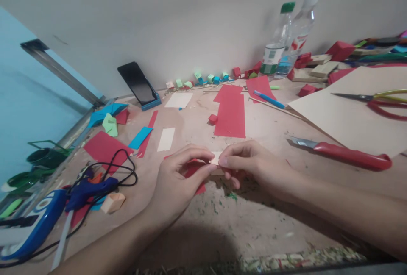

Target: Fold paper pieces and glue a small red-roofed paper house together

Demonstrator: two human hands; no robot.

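A small cream paper piece [216, 157] is pinched between the fingertips of both hands above the middle of the table. My left hand [186, 169] grips its left side with thumb and index finger. From the right, my right hand [246, 161] holds the other side between thumb and index finger, its remaining fingers curled beneath. Below my left hand, a red paper piece [200, 189] lies partly covered. Just behind the hands are a cream strip [166, 139], a red sheet [231, 116] and a small red folded cube [213, 119].
A red-handled knife [352, 155] and scissors [372, 97] lie at the right, the scissors on a large cream sheet [349, 105]. A blue glue gun [90, 190] with a black cord is at the left. A phone [138, 83] and two bottles [275, 50] stand along the wall.
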